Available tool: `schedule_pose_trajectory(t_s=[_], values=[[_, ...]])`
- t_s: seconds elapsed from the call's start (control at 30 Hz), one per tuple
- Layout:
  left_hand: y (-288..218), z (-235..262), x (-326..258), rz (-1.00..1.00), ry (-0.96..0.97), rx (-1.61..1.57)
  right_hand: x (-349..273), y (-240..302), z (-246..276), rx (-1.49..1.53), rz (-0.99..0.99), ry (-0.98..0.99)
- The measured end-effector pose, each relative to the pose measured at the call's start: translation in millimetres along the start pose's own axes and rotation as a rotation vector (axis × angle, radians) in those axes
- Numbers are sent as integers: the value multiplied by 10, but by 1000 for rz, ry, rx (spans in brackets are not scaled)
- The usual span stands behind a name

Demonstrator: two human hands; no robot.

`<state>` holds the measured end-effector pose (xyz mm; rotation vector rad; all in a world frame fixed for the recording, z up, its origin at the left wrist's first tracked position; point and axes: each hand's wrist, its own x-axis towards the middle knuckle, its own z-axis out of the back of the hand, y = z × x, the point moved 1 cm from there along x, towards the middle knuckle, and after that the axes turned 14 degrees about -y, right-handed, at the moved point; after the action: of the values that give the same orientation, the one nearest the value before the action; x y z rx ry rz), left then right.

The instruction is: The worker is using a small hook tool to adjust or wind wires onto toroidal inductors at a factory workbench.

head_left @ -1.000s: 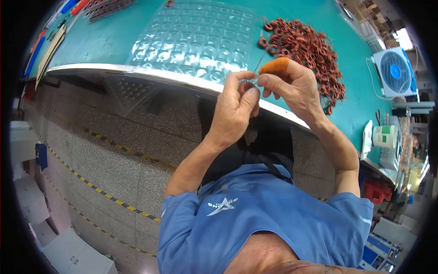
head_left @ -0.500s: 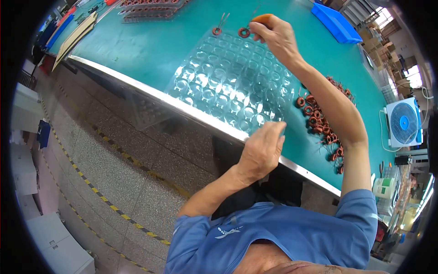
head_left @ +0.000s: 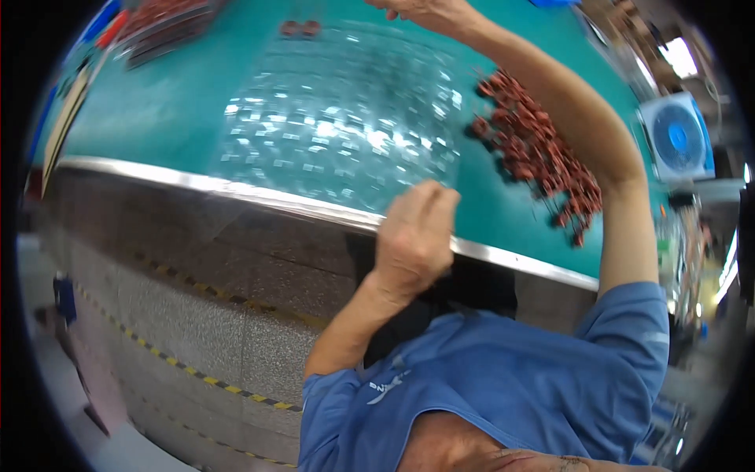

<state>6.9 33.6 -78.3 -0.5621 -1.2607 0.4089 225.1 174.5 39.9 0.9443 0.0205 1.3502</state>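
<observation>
Our green worktable (head_left: 157,118) fills the upper view, and on it lies the clear plastic blister tray (head_left: 338,134), its near edge just at the table's metal rim. The tray looks thin, light and flexible, likely to buckle, so we would take it by the edge rather than the pockets. To its right sits a heap of reddish-brown rings (head_left: 535,157), small and light, best pinched singly. Our left hand (head_left: 413,236) rests at the tray's near edge, fingers loosely curled together. Our right hand (head_left: 429,12) reaches past the tray's far side; its grip we cannot tell.
</observation>
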Motion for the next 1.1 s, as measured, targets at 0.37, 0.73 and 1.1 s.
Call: schedule_pose_trajectory(t_s=[0.37, 0.73, 1.1], values=[[-76, -54, 72, 36, -36, -35, -1763, -203, 741, -703, 457, 402], [-560, -361, 118, 583, 125, -614, -2355, 418, 1107, -165, 359, -114], [-861, -464, 37, 740, 264, -962, -2740, 513, 1433, 194, -268, -161]])
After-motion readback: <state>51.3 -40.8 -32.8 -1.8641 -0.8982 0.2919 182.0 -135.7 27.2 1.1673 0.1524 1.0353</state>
